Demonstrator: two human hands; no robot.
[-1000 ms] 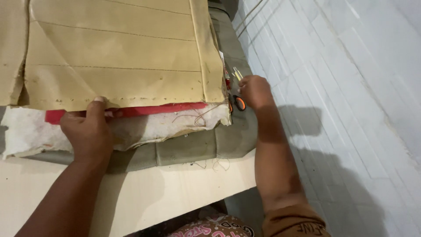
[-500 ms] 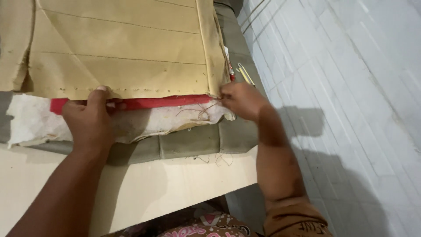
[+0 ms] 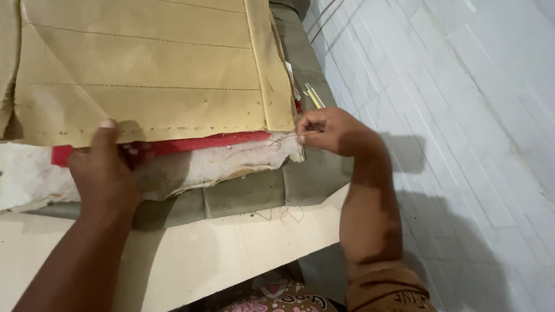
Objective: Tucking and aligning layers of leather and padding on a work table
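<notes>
Right hand (image 3: 332, 132) slid off the scissors to pinch the tan panel's (image 3: 150, 69) floppy lower-right corner, left hand (image 3: 104, 170) flat on its bottom edge over the red strip (image 3: 214, 141), best gripped at the seams.

No packages here, no labels, no signs, no screens anywhere in view. Nothing wrapped or boxed on the table, nothing stuck on the fabric. The tiled floor beside it carries nothing of that kind either.
</notes>
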